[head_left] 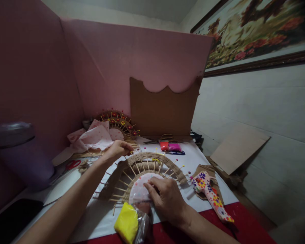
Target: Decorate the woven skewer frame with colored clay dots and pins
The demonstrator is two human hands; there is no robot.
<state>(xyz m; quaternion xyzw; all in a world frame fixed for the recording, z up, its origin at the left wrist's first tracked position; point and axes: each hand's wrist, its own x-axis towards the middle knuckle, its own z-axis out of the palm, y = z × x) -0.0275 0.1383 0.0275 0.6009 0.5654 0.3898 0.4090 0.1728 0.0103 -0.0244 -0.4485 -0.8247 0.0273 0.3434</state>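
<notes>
Hands (118, 149) (167, 197) at crosswise fan (139, 188), arch (147, 156) away

Twine fan (149, 156), left grip (119, 149) at rim (134, 158), right grip (167, 195) at dotted centre (137, 189), yellow packet (126, 222)

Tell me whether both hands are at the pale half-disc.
No, only the right hand is at the pale half-disc; the left hand is by the outer twine band.

Yellow packet (126, 222) blocks near approach to woven arch (148, 156).
</notes>
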